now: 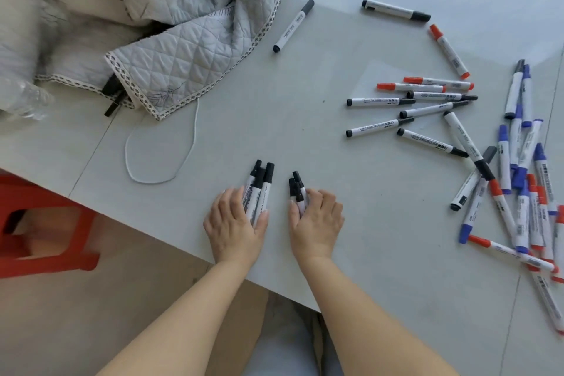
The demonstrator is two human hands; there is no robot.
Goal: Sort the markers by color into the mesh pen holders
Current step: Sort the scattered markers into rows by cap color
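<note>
Left hand: the left hand point(234, 224) lies palm down near the table's front edge, fingers curled over a small bundle of black-capped markers point(260, 185) whose caps stick out past the fingertips, pointing away from the person.
Right hand: the right hand point(317, 221) sits just beside the left, apart from it, palm down, its fingers curled around a second bundle of black markers point(297, 188); the caps show above the index finger.
Table: a pale grey table point(274, 107) carries everything; its front edge runs diagonally past both wrists.
Cord: a thin white cord point(158, 159) loops on the surface left of the hands and runs up under the quilt.
Mixed pile: at the right edge, blue, red and black markers point(518, 192) lie crossed over one another in a loose heap.
Middle group: farther back, several black-capped markers point(406, 122) lie roughly parallel, with two red-capped markers point(427, 85) touching them on the far side.
Strays: beyond those, one red marker point(448, 50) lies alone, and two single black markers point(395, 10) point(293, 26) rest well apart near the far side.
Quilt: a grey quilted cloth point(189, 49) with patterned trim is bunched at the far left.
Stool: a red plastic stool point(36, 223) stands on the floor left of the table.
Pen holders: cannot tell where they are from this view.
</note>
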